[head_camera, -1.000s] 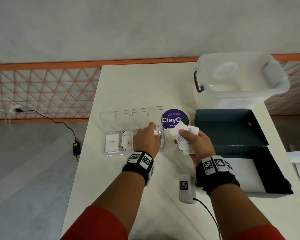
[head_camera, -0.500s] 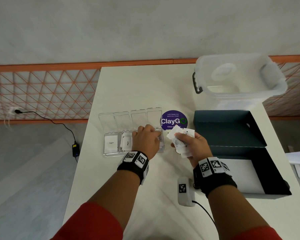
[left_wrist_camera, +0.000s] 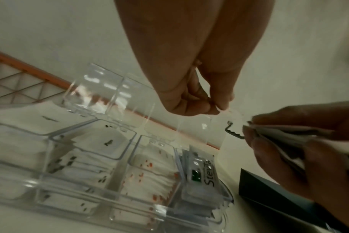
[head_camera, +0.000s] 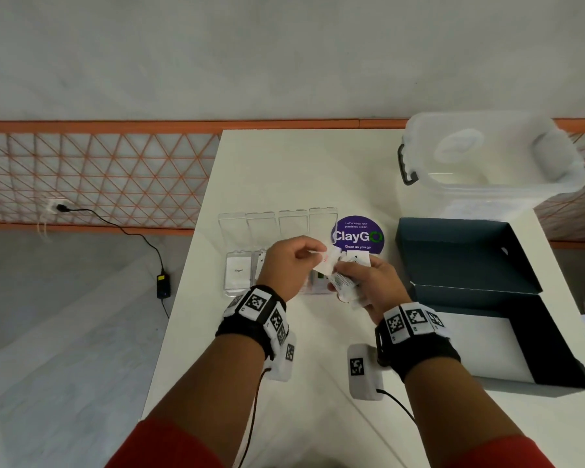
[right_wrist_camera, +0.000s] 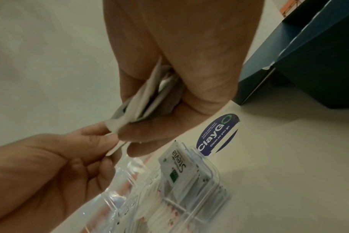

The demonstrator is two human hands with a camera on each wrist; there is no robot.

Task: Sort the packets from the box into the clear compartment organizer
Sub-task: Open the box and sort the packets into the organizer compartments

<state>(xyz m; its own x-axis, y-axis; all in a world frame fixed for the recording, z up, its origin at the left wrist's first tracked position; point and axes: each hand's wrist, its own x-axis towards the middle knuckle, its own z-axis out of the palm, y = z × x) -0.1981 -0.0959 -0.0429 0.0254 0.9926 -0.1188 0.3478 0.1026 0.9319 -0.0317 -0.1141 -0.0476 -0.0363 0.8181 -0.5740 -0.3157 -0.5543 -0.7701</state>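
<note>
My right hand (head_camera: 347, 280) grips a small stack of white packets (head_camera: 341, 287) just above the right end of the clear organizer (head_camera: 237, 292). At the top of that stack, my left hand (head_camera: 313, 254) pinches the corner of one packet (head_camera: 326, 262). In the right wrist view the stack (right_wrist_camera: 143, 104) fans out of my curled fingers (right_wrist_camera: 141, 135). The organizer (left_wrist_camera: 86, 170) holds white packets in every compartment, with a Stevia packet (left_wrist_camera: 204, 171) upright in the rightmost one. The dark box (head_camera: 551, 346) lies open to the right, its white floor bare.
The organizer's lids (head_camera: 262, 226) stand open behind it. A purple ClayGo sticker (head_camera: 357, 236) lies on the table between organizer and box. A clear plastic tub (head_camera: 487, 157) sits at the back right. The table's left edge (head_camera: 183, 265) runs close to the organizer.
My left hand has left the organizer's compartments, moved right and up to the stack in my right hand, and taken hold of a packet there. The right hand has shifted slightly left.
</note>
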